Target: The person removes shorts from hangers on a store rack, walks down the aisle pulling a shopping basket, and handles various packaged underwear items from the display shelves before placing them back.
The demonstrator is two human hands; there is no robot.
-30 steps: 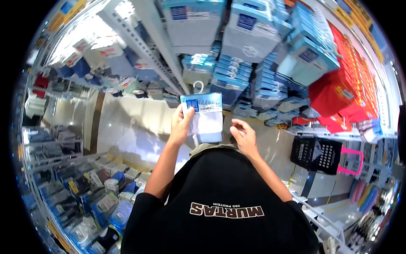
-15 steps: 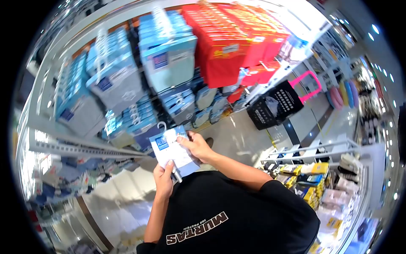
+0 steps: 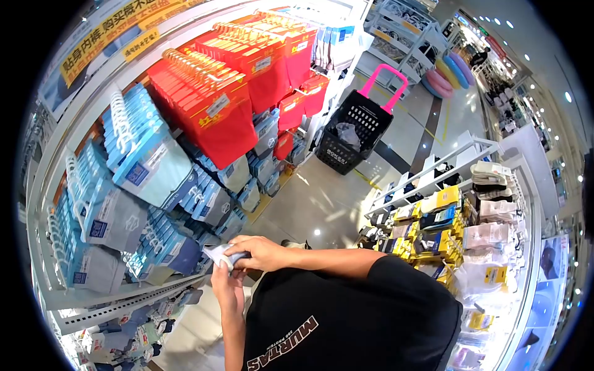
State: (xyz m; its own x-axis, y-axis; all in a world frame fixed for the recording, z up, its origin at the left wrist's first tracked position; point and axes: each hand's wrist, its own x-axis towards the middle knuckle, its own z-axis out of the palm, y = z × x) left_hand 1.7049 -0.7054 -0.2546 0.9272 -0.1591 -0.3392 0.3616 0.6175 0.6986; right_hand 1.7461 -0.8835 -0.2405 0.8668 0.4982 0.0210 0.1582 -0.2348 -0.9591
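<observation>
Between my two hands is a hanger-packed item, of which a whitish-grey part shows, partly hidden by my fingers. My left hand grips it from below, with the fingers upward. My right hand is closed on its right side, with the forearm crossing in front of the black shirt. Just beyond the hands hang blue-topped packs on hooks. Which way the item's label faces is not visible.
Red packs hang further along the left rack. A black basket with a pink handle stands on the floor, with a greyish item inside. Socks and yellow-labelled packs fill the right rack. Coloured rings lie beyond.
The view has swung to the right, bringing the basket and right rack further in. The item, earlier flat and facing up, now appears bunched or tilted between both hands.
</observation>
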